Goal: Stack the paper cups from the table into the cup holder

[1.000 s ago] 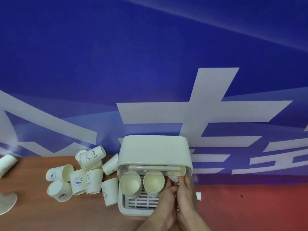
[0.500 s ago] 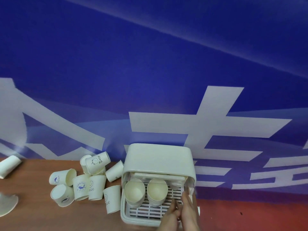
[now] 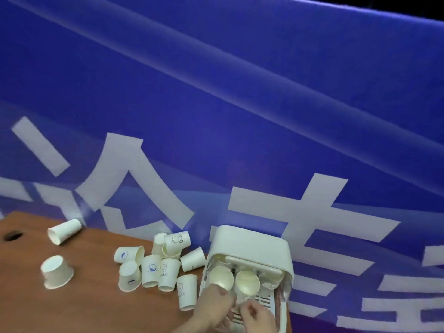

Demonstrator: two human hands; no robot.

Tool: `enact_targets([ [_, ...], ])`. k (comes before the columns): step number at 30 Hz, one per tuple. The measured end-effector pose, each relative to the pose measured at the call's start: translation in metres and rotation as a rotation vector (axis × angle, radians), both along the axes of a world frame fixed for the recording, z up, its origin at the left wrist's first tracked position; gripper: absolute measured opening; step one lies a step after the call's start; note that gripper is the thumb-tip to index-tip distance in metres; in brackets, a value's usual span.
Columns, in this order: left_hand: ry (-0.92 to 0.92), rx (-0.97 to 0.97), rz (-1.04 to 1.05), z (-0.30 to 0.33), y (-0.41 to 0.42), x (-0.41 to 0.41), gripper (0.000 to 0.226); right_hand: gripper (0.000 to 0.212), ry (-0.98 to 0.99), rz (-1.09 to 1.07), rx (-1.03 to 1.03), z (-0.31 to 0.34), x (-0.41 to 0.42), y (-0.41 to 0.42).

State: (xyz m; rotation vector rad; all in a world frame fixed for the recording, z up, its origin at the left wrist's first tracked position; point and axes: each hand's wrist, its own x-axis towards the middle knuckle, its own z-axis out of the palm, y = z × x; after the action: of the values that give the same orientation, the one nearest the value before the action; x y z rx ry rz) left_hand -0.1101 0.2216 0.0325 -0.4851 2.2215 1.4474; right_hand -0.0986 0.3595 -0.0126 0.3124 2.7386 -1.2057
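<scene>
The cream cup holder [image 3: 249, 246] stands on the brown table [image 3: 91, 306] at the lower middle, its front open. Inside it are three cup stacks, left [image 3: 221, 277], middle [image 3: 247, 283] and right [image 3: 272, 281], above a slatted tray. My left hand [image 3: 212, 306] is at the holder's front left, thumb against the left stack's lower rim. My right hand [image 3: 257, 317] hovers over the tray's front with fingers curled and nothing visible in it. Several loose paper cups [image 3: 150, 270] lie clustered left of the holder. A "HELLO" cup [image 3: 186, 293] stands closest to my left hand.
A "Beer" cup [image 3: 177, 240] rests on top of the cluster. One cup [image 3: 64, 230] lies on its side far left by the blue banner wall [image 3: 216, 116]. Another cup [image 3: 56, 272] sits upside down. A dark hole [image 3: 12, 236] marks the table's left end.
The view has swung left and tilted. Both hands have drawn back from the right stack toward the tray's front, the left one now at the left stack.
</scene>
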Motion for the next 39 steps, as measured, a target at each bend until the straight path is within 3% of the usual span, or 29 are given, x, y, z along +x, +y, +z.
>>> enact_targets([
  [2, 0.071, 0.032, 0.068, 0.002, -0.039, 0.004, 0.026, 0.011, 0.026, 0.139, 0.023, 0.019, 0.0, -0.028],
  [4, 0.16, -0.056, 0.106, 0.007, -0.079, 0.004, 0.029, 0.008, 0.038, 0.303, 0.07, 0.036, -0.002, -0.06],
  [7, 0.251, -0.231, 0.123, 0.017, -0.139, 0.014, 0.042, 0.041, 0.064, 0.512, 0.159, 0.055, -0.004, -0.113],
  [10, 0.301, -0.453, 0.097, 0.025, -0.208, 0.023, 0.051, 0.059, 0.088, 0.633, 0.235, 0.072, -0.014, -0.161],
  [14, 0.3, -0.7, 0.123, 0.025, -0.309, 0.042, 0.072, 0.06, 0.114, 0.737, 0.344, 0.094, -0.024, -0.223],
  [18, 0.224, -0.843, 0.158, 0.029, -0.398, 0.063, 0.074, 0.061, 0.131, 0.776, 0.384, 0.097, -0.032, -0.284],
  [30, 0.031, -0.833, 0.176, -0.017, -0.543, 0.062, 0.077, 0.062, 0.057, 0.876, 0.555, 0.047, -0.048, -0.44],
  [39, -0.008, -0.746, 0.153, -0.067, -0.585, 0.012, 0.053, 0.029, -0.094, 0.778, 0.764, -0.004, -0.096, -0.458],
])
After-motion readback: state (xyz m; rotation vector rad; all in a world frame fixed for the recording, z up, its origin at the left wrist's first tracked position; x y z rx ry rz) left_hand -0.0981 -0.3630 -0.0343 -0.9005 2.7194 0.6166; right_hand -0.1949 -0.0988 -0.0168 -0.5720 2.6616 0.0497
